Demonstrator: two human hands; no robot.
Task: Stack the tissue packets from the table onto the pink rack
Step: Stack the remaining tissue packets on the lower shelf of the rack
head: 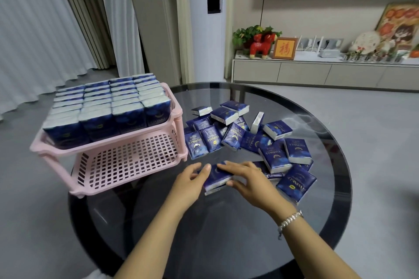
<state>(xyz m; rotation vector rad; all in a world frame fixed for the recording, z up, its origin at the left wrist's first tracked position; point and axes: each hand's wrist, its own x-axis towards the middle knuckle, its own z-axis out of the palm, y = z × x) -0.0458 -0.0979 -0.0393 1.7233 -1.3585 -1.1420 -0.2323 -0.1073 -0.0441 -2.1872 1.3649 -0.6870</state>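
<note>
The small stack of tissue packets (215,180) you are working on lies flat on the glass table (226,233), just in front of the pink rack (127,161) and at the near edge of the loose heap of packets (249,140). Expect these to be light and soft, paper in slick film, so they will likely give under pressure and slide on one another; the short ends look like the safest place to take hold, pressing inward so the lower packet comes up with the top one. Your left hand (192,179) sits at the stack's left end with the thumb laid over the top edge and fingers curled against the side, and your right hand (244,179) covers the right end, fingers spread across the top face and thumb low at the near edge, so both hands clasp the stack between them. Both forearms reach in from the near edge and converge on it, and a bracelet (290,219) rides on your right wrist. The rack's upper tier is packed with upright packets in tidy rows, while the slotted lower shelf (127,165) shows no packets and looks like the next place to fill. Beyond the table stand curtains and a low cabinet (317,72).
</note>
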